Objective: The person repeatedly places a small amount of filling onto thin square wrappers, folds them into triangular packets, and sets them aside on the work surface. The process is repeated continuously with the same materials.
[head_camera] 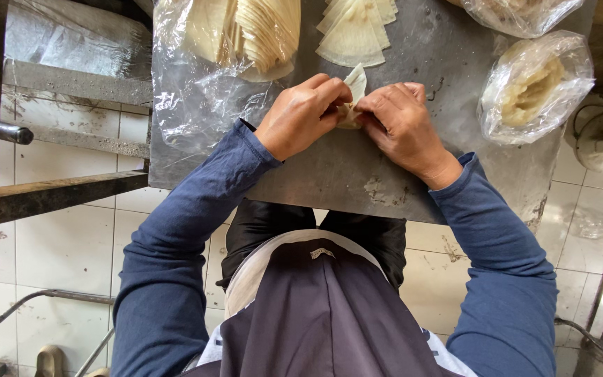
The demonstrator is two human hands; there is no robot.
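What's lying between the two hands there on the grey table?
In the head view, a small pale folded dough wrapper sits between the left hand and right hand; both pinch it over the grey metal table.

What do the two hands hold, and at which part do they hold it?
Both hands, left hand and right hand, pinch one pale dough wrapper at its lower folded part; its top corner sticks up free.
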